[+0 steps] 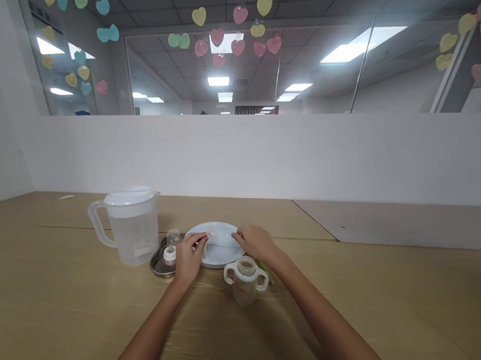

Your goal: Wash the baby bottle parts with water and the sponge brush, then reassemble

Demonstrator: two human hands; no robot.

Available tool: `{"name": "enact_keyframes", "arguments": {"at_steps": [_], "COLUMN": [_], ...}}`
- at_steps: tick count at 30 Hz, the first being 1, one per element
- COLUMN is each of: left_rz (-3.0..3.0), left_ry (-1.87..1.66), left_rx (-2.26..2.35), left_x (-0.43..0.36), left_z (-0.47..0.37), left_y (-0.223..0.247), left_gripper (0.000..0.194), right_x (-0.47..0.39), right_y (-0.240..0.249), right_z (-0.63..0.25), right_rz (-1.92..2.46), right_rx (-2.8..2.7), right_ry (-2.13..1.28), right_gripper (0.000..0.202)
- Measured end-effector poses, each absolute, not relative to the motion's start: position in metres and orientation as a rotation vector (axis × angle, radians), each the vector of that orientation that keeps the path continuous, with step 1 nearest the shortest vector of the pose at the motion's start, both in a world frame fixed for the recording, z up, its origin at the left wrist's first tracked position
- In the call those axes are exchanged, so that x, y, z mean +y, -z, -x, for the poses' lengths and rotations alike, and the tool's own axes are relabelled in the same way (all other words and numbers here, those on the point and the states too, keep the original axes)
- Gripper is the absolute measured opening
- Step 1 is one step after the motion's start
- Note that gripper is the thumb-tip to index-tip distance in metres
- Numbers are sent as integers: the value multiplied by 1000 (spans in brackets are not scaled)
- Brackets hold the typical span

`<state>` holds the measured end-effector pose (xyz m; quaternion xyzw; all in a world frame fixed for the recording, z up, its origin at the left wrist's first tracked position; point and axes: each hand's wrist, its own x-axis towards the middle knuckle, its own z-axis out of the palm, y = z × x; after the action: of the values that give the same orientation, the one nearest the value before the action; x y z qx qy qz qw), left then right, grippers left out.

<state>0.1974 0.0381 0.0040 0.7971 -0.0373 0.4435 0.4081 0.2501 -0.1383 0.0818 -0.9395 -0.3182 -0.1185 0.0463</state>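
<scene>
Over the left side of a white plate (228,255), my left hand (188,259) is closed in a pinch; what its fingertips hold, if anything, is too small to name. A small translucent piece (211,232) shows just past those fingertips. My right hand (255,243) is closed at the plate's right rim, its grip too small to make out. Between my forearms stands an open, clear baby bottle (243,288) with two white handles. Left of my left hand, a dark metal tray (161,266) bears a white bottle collar with a nipple (170,254) and a clear cap (173,237).
A lidded, translucent pitcher (136,229) with liquid in it stands behind and left of the tray. Something green (266,271) lies partly hidden beside my right wrist. A small pale flat piece (66,197) is at the back left. Behind the wooden table (85,331) runs a white wall (217,153).
</scene>
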Motion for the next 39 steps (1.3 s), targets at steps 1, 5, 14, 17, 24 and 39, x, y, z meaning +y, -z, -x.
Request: {"name": "enact_keyframes", "arguments": {"at_steps": [1,5,14,17,24,39], "left_rz": [-1966,-1876,-1906,-2068,-2310,-2363], "left_ry": [-1153,-1257,-1147,-987,-796,-965], "left_rx": [-102,-161,-293,-396,-474,-457], "left_x": [36,22,-2,-8,-15,-4], "left_z": [-195,-180,-169,-171,-174,-173], "left_y": [-8,-20,-15,-4,6,5], "left_gripper": [22,20,26,34,48,39], "right_x": [-137,-130,-135,-148,-169,-162], "right_y": [-85,-98,-125,-137,-149,-145], "right_z": [-244,-216,-183,-179,-181,-185], "right_rz": [2724,2154,2031,1985,2148,2193], "right_rx": [-1033,-1197,-1128,-1044,-1029,-1041], "right_ry": [342,212,505,578,511,497], "right_gripper": [38,49,18,18,21,21]}}
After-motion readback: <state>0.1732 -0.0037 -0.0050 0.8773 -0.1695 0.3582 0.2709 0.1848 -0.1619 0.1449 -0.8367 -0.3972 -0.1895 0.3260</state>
